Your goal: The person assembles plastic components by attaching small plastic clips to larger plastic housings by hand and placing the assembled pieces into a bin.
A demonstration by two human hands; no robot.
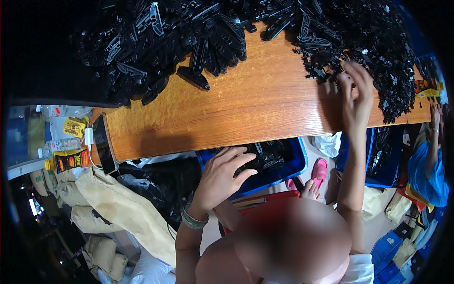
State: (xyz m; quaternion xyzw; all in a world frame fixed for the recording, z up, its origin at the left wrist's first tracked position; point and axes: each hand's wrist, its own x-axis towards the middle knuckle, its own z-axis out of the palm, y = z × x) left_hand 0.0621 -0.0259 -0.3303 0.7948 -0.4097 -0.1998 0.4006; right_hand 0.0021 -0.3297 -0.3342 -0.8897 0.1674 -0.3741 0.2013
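My left hand [226, 173], fingers apart and nothing visible in it, is over a blue crate [302, 158] below the table's near edge. Inside the crate lie black plastic parts [272, 154]. On the right, my right hand [358, 97] reaches over the table to the edge of a heap of small black plastic pieces [390, 61]. Its fingers are bent but apart, slightly blurred, and I see no piece held in them. Larger long black plastic parts [208, 40] are piled along the far side; one lies at the pile's near edge.
The wooden table [246, 104] spans the view. At its left end are a phone [104, 144], a white charger [89, 136] and plastic bottles [64, 146]. Sacks [127, 213] lie at lower left. Another blue crate [383, 180] and a person in blue [428, 165] are at right.
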